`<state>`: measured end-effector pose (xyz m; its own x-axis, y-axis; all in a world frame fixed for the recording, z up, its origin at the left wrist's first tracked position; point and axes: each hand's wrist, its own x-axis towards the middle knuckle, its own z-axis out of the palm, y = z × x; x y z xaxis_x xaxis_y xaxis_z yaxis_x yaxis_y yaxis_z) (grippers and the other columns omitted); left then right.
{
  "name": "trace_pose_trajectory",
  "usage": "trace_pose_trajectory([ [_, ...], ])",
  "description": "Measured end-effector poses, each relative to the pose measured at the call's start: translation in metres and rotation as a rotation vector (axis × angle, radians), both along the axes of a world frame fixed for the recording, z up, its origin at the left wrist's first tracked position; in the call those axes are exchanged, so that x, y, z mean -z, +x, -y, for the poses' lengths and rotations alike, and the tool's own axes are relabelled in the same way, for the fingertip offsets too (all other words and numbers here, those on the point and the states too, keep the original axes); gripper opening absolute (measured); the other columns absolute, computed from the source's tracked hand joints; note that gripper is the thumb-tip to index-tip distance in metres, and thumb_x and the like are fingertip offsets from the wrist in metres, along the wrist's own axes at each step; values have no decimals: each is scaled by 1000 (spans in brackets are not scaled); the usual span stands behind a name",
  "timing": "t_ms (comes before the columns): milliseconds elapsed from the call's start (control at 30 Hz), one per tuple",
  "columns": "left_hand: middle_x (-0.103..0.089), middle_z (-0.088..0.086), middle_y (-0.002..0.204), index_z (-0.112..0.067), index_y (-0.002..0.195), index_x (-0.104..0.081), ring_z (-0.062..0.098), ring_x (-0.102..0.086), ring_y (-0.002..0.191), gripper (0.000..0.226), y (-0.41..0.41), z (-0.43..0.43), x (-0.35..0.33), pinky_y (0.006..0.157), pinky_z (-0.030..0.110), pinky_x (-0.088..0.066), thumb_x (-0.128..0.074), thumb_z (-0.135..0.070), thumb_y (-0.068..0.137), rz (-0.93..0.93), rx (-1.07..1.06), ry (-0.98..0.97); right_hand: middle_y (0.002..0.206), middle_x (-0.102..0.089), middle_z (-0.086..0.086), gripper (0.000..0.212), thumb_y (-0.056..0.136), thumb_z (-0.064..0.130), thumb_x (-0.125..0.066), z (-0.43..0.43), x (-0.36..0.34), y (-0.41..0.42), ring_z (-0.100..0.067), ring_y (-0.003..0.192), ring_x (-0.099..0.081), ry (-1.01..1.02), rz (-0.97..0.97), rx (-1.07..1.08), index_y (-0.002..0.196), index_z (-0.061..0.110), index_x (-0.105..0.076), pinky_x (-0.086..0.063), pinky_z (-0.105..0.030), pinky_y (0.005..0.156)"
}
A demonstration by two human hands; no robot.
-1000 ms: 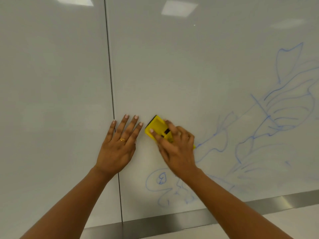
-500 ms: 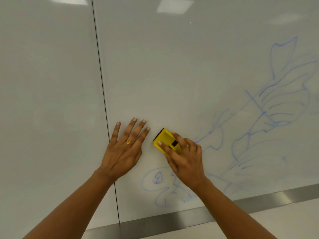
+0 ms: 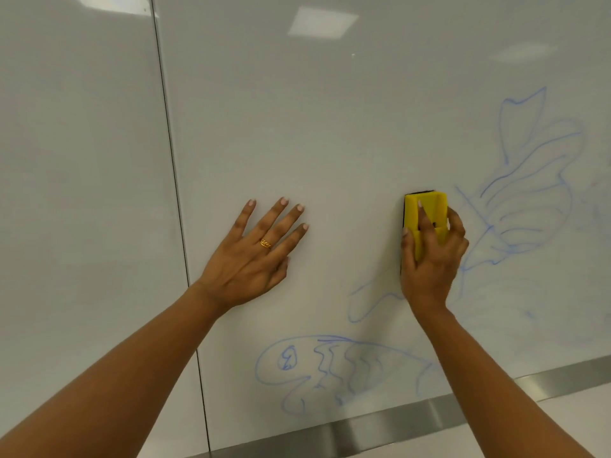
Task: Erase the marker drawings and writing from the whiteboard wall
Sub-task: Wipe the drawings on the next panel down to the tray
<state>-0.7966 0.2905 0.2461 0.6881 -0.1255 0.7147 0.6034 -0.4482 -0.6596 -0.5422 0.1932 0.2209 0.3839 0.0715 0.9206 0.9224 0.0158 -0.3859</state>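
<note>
My right hand (image 3: 431,259) grips a yellow eraser (image 3: 426,214) with a black pad and holds it upright against the whiteboard wall (image 3: 330,127). Blue marker drawings cover the board: a large leafy shape (image 3: 529,200) to the right of the eraser, a fish-like shape (image 3: 330,368) low down, and a loose outline (image 3: 367,302) just left of my right wrist. My left hand (image 3: 254,256), wearing a gold ring, lies flat on the board with fingers spread, well left of the eraser.
A dark vertical seam (image 3: 175,200) divides the wall into two panels; the left panel (image 3: 82,193) carries no marks. A metal strip (image 3: 380,428) runs along the board's lower edge. Ceiling lights reflect near the top.
The eraser has swept right, away from my left hand, and turned from tilted to upright. Part of the drawing between the hands has been wiped away. My left hand stayed on the board.
</note>
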Motion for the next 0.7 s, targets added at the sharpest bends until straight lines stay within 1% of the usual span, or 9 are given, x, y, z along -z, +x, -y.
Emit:
trace_pose_trajectory([
  [133, -24, 12, 152, -10, 145, -30, 31, -22, 141, 55, 2, -3, 5, 113, 55, -13, -35, -31, 94, 5, -19, 21, 135, -40, -22, 44, 90, 35, -42, -7, 1, -19, -38, 106, -42, 81, -166, -59, 128, 18, -55, -38, -43, 86],
  [200, -24, 13, 152, -9, 145, -30, 32, -21, 141, 55, 2, -4, 6, 113, 55, -14, -35, -31, 95, 8, -17, 24, 133, -41, -24, 44, 90, 33, -43, -13, 8, -36, -36, 106, -42, 105, -195, -65, 127, 16, -56, -36, -40, 89],
  [300, -25, 14, 151, -9, 145, -32, 32, -22, 140, 54, 3, -3, 6, 112, 56, -15, -35, -30, 95, 18, -16, 36, 130, -43, -26, 44, 89, 30, -45, -19, 25, -67, -27, 105, -38, 105, -156, -77, 128, 15, -56, -29, -35, 92],
  [367, -25, 14, 151, -8, 145, -32, 32, -23, 140, 54, 4, -2, 7, 112, 56, -15, -35, -30, 95, 28, -15, 45, 132, -41, -23, 44, 88, 29, -45, -22, 36, -91, -27, 107, -37, 88, -147, -110, 130, 18, -54, -29, -34, 92],
  [433, -25, 14, 151, -8, 145, -32, 33, -22, 140, 54, 5, -2, 9, 112, 56, -14, -36, -30, 96, 36, -15, 51, 135, -35, -17, 47, 87, 28, -45, -24, 46, -112, -28, 110, -37, 46, -90, -136, 133, 23, -48, -28, -32, 93],
  [500, -25, 15, 151, -8, 145, -31, 33, -22, 141, 55, 5, -3, 11, 113, 56, -12, -36, -31, 96, 39, -21, 56, 137, -30, -13, 47, 88, 28, -44, -24, 54, -125, -27, 114, -36, -12, 1, -137, 135, 28, -41, -30, -32, 94],
  [600, -26, 15, 151, -8, 145, -31, 33, -22, 141, 55, 4, -4, 12, 113, 55, -11, -36, -31, 96, 40, -18, 61, 136, -29, -12, 46, 90, 29, -44, -25, 62, -122, -26, 115, -37, -36, 58, -132, 136, 30, -36, -35, -35, 94],
  [700, -27, 15, 151, -8, 145, -32, 33, -23, 140, 54, 4, -4, 13, 113, 55, -12, -37, -30, 96, 46, -17, 69, 136, -29, -13, 46, 90, 30, -45, -23, 71, -101, -28, 116, -36, -30, 41, -110, 135, 28, -37, -33, -37, 95],
])
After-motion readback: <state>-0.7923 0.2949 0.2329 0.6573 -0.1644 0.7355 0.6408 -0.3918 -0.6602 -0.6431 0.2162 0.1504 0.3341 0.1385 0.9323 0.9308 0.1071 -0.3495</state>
